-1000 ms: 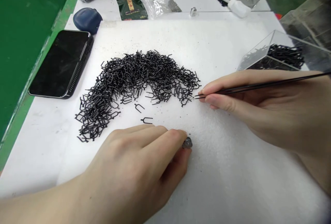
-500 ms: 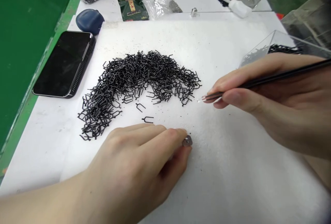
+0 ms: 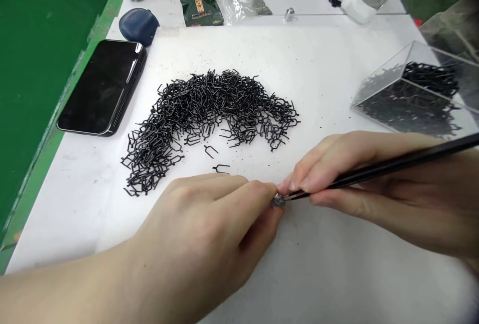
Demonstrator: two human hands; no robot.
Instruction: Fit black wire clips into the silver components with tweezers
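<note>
Between thumb and forefinger, my left hand [image 3: 213,229] pinches a small metal piece [image 3: 278,200], mostly hidden by the fingers. My right hand [image 3: 359,179] is closed round black tweezers [image 3: 377,167], held like a pen. The tweezers' tips meet the metal piece at its right side; whether they grip anything there is too small to tell. Beyond my left hand a curved heap of small black fork-shaped pieces [image 3: 213,97] covers the white sheet. Two loose forked pieces lie just in front of the heap, one a single black fork [image 3: 221,169] close to my left knuckles.
At the right stands a clear box [image 3: 396,99] with more black pieces. A black phone [image 3: 101,87] and a dark blue rounded object [image 3: 139,26] lie at the left. Behind are a green packet [image 3: 200,7], a clear plastic bag [image 3: 243,7] and a small metal part [image 3: 289,14].
My right hand has moved left and toward me, bringing the tweezers' tips to the metal piece. My left hand still pinches that piece. The view has shifted slightly.
</note>
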